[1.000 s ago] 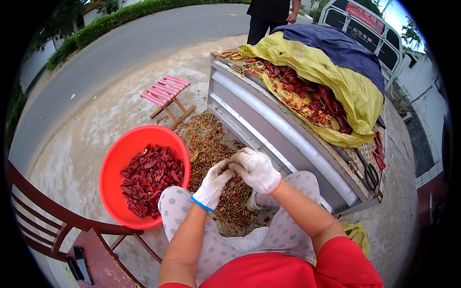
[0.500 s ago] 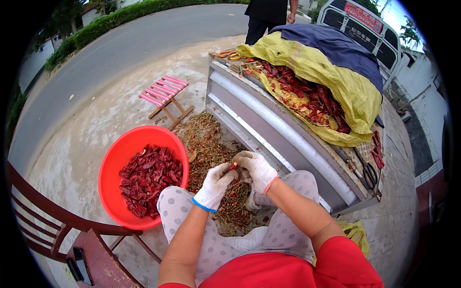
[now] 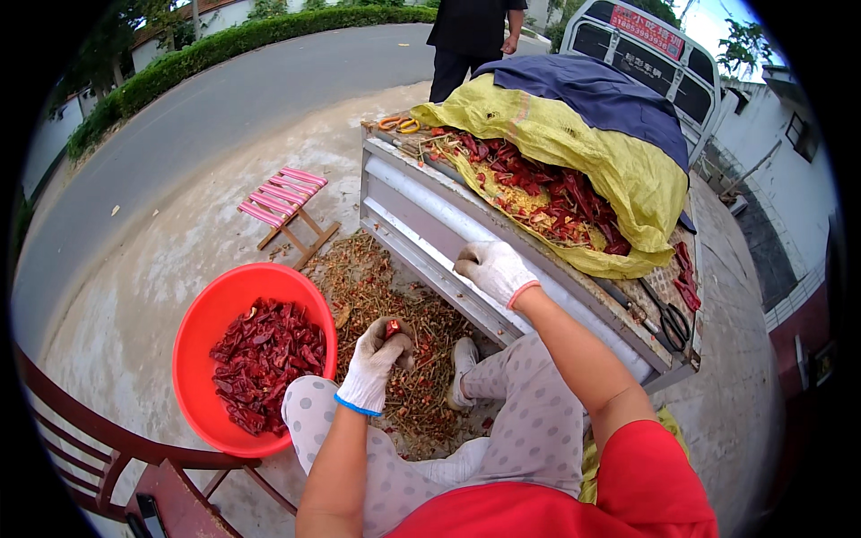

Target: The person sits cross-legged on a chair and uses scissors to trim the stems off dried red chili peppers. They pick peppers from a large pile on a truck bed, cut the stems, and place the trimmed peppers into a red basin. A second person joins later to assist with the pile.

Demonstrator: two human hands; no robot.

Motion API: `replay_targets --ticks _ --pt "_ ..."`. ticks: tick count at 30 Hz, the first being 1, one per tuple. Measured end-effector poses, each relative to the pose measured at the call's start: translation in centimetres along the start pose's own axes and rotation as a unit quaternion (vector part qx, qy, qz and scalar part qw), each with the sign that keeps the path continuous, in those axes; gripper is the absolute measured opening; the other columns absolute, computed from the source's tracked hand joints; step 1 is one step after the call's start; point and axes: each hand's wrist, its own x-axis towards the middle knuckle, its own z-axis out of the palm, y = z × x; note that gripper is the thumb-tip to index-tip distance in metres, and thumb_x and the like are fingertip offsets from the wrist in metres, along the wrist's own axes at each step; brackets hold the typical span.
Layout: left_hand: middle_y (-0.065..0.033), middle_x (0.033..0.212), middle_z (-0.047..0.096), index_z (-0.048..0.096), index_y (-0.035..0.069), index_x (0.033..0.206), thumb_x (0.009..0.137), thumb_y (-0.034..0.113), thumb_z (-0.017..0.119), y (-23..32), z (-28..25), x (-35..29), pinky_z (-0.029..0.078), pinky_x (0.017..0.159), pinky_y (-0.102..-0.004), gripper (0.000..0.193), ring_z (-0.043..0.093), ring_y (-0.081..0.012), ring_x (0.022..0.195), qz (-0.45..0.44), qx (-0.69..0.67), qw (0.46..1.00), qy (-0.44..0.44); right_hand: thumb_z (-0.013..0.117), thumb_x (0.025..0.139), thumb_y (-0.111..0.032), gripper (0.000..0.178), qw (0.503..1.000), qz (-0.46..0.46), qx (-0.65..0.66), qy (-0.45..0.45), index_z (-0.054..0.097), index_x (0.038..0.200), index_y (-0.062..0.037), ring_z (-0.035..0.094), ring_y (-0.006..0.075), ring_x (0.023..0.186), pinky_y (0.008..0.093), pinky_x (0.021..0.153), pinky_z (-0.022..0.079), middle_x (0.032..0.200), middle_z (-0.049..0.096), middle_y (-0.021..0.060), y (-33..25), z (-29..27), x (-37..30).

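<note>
My left hand point(image 3: 372, 357), in a soiled white glove with a blue cuff, is closed on a dried red chili pepper point(image 3: 393, 329) whose end shows between thumb and fingers. It is just right of a red plastic basin point(image 3: 188, 359), which holds many dried red chilies point(image 3: 269, 359). My right hand point(image 3: 496, 272), in a similar glove, is raised in front of the truck bed's metal side. Its fingers are bunched, and whatever they hold, if anything, is hidden. Beyond it, a yellow woven sack point(image 3: 619, 175) lies opened on the bed, showing more chilies point(image 3: 574, 197) and loose yellow seeds.
Stems and chili scraps point(image 3: 395, 287) cover the ground between my feet. Black-handled scissors point(image 3: 673, 323) and orange-handled ones point(image 3: 399, 124) lie on the truck bed point(image 3: 502, 242). A striped folding stool point(image 3: 282, 197), a wooden chair point(image 3: 117, 439) and a standing person point(image 3: 471, 40) are nearby.
My hands were together on the chili and have parted. The right moved up and right toward the truck bed; the left kept the chili near the basin. The view has shifted slightly.
</note>
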Motion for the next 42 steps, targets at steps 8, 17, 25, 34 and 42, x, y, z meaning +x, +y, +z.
replay_targets --ticks 8,17,25,34,42 --pt "-0.0069 0.079 0.059 0.056 0.003 0.097 0.080 -0.005 0.059 -0.3 -0.8 0.6 0.046 0.051 -0.0278 0.018 0.055 -0.0148 0.057 -0.009 -0.037 0.999 0.016 0.061 0.088 -0.028 0.031 0.951 0.107 -0.191 0.217 0.069 0.110 -0.0067 0.063 0.0389 0.106 0.0461 0.092 0.050 0.109 0.068 0.0220 7.6 -8.6 9.2" --pt "-0.0073 0.082 0.061 0.058 0.001 0.100 0.080 -0.003 0.062 -1.1 -2.4 1.1 0.048 0.054 -0.0267 0.021 0.058 -0.0145 0.060 -0.002 -0.060 0.998 -0.014 0.059 0.086 -0.025 0.032 0.934 0.214 -0.214 0.190 0.072 0.107 -0.0054 0.064 0.0378 0.108 0.0460 0.091 0.052 0.117 0.066 0.0211 10.7 -7.4 13.7" --pt "-0.0089 0.082 0.062 0.059 0.003 0.098 0.082 0.000 0.060 -0.6 -2.5 1.0 0.051 0.056 -0.0280 0.017 0.059 -0.0172 0.063 -0.005 -0.067 0.998 0.000 0.058 0.082 -0.022 0.035 0.947 0.210 -0.114 0.215 0.071 0.108 -0.0030 0.061 0.0389 0.112 0.0456 0.095 0.049 0.120 0.063 0.0237 9.5 -9.6 12.1" --pt "-0.0145 0.112 0.064 0.061 -0.001 0.104 0.085 -0.003 0.053 -1.0 -2.3 1.4 0.052 0.078 -0.0312 0.021 0.062 -0.0184 0.088 0.105 -0.027 0.994 -0.026 0.060 0.082 -0.020 0.019 0.920 0.195 0.337 -0.044 0.062 0.074 -0.0035 0.043 0.0107 0.047 0.0285 0.044 0.031 0.063 0.056 0.0041 0.9 -6.1 1.0" --pt "-0.0092 0.129 0.060 0.057 -0.001 0.128 0.087 -0.008 0.051 0.3 0.7 0.3 0.045 0.097 -0.0291 0.042 0.057 -0.0135 0.108 0.116 0.166 0.977 -0.071 0.057 0.088 -0.029 0.020 0.779 0.324 0.403 -0.355 0.060 0.082 -0.0106 0.038 0.0051 0.040 0.0221 0.036 0.024 0.068 0.059 0.0022 -1.2 4.3 -4.1"
